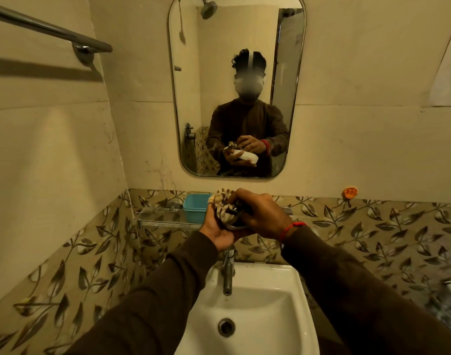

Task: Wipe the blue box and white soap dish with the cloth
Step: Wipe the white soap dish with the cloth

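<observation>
My left hand [215,233] holds the white soap dish [235,228] from below, above the tap. Only a curved bit of the dish's rim shows between my hands. The dish's reflection [248,156] in the mirror shows it more fully. My right hand [264,213], with a red thread at the wrist, presses the bunched patterned cloth [223,204] into the dish. The blue box [195,208] stands on the glass shelf [163,222], just left of my hands, untouched and without a lid.
A white washbasin [268,311] with a steel tap [228,270] sits directly under my hands. A mirror [206,98] hangs on the wall ahead. A towel rail [47,29] juts out at the upper left. An orange hook [349,192] is on the right wall.
</observation>
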A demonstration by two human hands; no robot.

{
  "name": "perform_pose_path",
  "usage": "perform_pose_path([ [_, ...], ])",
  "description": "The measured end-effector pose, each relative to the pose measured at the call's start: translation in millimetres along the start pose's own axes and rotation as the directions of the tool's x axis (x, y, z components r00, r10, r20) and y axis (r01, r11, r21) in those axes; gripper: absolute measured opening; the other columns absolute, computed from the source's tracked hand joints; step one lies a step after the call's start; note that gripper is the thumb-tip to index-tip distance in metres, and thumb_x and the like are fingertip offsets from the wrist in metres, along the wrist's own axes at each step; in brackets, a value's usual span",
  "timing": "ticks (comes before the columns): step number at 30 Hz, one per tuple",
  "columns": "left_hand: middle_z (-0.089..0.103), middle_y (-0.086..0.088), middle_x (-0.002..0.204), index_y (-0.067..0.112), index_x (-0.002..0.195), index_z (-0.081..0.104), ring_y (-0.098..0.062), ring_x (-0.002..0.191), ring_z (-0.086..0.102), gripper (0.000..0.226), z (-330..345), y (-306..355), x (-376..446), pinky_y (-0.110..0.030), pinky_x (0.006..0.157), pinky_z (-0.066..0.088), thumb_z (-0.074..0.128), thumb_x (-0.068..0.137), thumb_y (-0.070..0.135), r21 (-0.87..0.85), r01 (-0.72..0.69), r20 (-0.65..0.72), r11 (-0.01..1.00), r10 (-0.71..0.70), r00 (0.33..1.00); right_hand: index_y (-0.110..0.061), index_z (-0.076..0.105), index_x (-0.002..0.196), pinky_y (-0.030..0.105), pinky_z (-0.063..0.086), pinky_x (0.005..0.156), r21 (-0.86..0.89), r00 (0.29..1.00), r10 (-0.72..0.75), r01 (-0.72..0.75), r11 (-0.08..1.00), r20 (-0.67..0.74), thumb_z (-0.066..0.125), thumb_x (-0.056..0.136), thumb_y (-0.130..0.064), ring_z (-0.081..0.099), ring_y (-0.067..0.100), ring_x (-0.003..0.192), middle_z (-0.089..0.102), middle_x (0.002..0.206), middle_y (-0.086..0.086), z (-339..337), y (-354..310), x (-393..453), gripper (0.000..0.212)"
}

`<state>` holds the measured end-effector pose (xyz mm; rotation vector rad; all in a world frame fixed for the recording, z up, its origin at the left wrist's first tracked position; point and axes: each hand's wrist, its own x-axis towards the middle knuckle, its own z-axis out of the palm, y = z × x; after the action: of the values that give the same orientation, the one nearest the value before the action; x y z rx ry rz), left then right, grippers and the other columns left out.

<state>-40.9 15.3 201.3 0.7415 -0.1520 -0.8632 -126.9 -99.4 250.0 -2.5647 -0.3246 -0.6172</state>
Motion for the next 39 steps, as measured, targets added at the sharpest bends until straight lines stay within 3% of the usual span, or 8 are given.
perform_pose_path([
  [5, 0.075, -0.021, 0.109, 0.011, 0.104, 0.078, -0.041, 0.093, 0.074, 0.071, -3, 3, -2, -0.058, 0.078, 0.058, 0.029, 0.1, 0.061, 0.024, 0.036, 0.039, 0.999, -0.037, 0.999, -0.019, 0.06, 0.125, 0.022, 0.051, 0.087, -0.047, 0.994, -0.1, 0.102, 0.994, 0.048, 0.067, 0.087, -0.01, 0.064, 0.018, 0.104, 0.068, 0.116, 0.006, -7, 1, -5, 0.04],
  [12, 0.079, -0.017, 0.093, 0.013, 0.102, 0.075, -0.037, 0.098, 0.068, 0.067, 8, 0, 2, -0.05, 0.069, 0.061, 0.035, 0.096, 0.066, 0.079, -0.029, -0.06, 0.996, 0.033, 0.998, -0.012, 0.062, 0.125, 0.047, 0.056, 0.071, -0.425, 0.975, -0.223, 0.204, 0.882, 0.003, 0.069, 0.084, -0.014, 0.064, 0.037, 0.093, 0.068, 0.108, 0.017, -4, -4, 0, 0.041],
  [16, 0.074, -0.02, 0.117, 0.014, 0.113, 0.075, -0.039, 0.112, 0.064, 0.055, 7, 1, 3, -0.055, 0.077, 0.061, 0.042, 0.097, 0.055, 0.074, -0.071, -0.018, 0.995, 0.072, 0.997, -0.012, 0.061, 0.124, 0.044, 0.056, 0.071, -0.474, 0.987, -0.153, 0.111, 0.874, -0.052, 0.072, 0.082, -0.016, 0.063, 0.036, 0.093, 0.068, 0.107, 0.017, 1, 1, -3, 0.043],
  [19, 0.065, -0.023, 0.131, 0.012, 0.132, 0.063, -0.043, 0.118, 0.059, 0.054, 8, -1, 4, -0.059, 0.088, 0.056, 0.036, 0.097, 0.043, 0.082, -0.062, 0.024, 0.995, 0.06, 0.998, -0.014, 0.06, 0.127, 0.04, 0.055, 0.077, -0.45, 0.992, -0.051, -0.007, 0.893, -0.115, 0.067, 0.087, -0.013, 0.064, 0.034, 0.098, 0.069, 0.11, 0.015, -9, 14, -3, 0.041],
  [24, 0.074, -0.021, 0.113, 0.012, 0.114, 0.073, -0.037, 0.098, 0.073, 0.05, 15, -7, 1, -0.051, 0.081, 0.06, 0.037, 0.096, 0.043, 0.058, -0.093, 0.057, 0.994, 0.09, 0.994, -0.013, 0.063, 0.118, 0.039, 0.055, 0.08, -0.349, 0.984, 0.03, -0.092, 0.933, -0.177, 0.064, 0.083, -0.003, 0.065, 0.034, 0.096, 0.071, 0.103, 0.016, -10, 11, 0, 0.036],
  [27, 0.069, -0.02, 0.126, 0.014, 0.122, 0.07, -0.035, 0.114, 0.065, 0.053, 19, -1, 0, -0.049, 0.092, 0.056, 0.036, 0.097, 0.047, 0.092, -0.105, 0.086, 0.99, 0.097, 0.992, -0.012, 0.065, 0.11, 0.032, 0.051, 0.081, -0.183, 0.967, 0.084, -0.13, 0.975, -0.24, 0.066, 0.079, 0.002, 0.065, 0.03, 0.096, 0.07, 0.104, 0.014, -14, 7, 0, 0.034],
  [35, 0.078, -0.012, 0.107, 0.02, 0.092, 0.084, -0.032, 0.101, 0.071, 0.068, 7, 7, 0, -0.051, 0.085, 0.052, 0.024, 0.103, 0.05, 0.104, -0.037, 0.086, 0.994, 0.028, 0.996, -0.019, 0.06, 0.109, 0.028, 0.053, 0.084, -0.006, 0.998, -0.04, 0.04, 0.999, -0.044, 0.069, 0.081, -0.007, 0.059, 0.016, 0.098, 0.064, 0.107, 0.002, -13, -13, -9, 0.031],
  [39, 0.078, -0.014, 0.105, 0.017, 0.096, 0.082, -0.032, 0.093, 0.075, 0.063, 7, 7, 0, -0.051, 0.078, 0.056, 0.028, 0.102, 0.049, 0.118, -0.05, 0.058, 0.992, 0.044, 0.997, -0.017, 0.057, 0.118, 0.031, 0.052, 0.088, -0.153, 0.998, -0.041, 0.048, 0.987, 0.048, 0.069, 0.082, -0.009, 0.058, 0.021, 0.103, 0.061, 0.115, 0.007, -19, -12, 1, 0.039],
])
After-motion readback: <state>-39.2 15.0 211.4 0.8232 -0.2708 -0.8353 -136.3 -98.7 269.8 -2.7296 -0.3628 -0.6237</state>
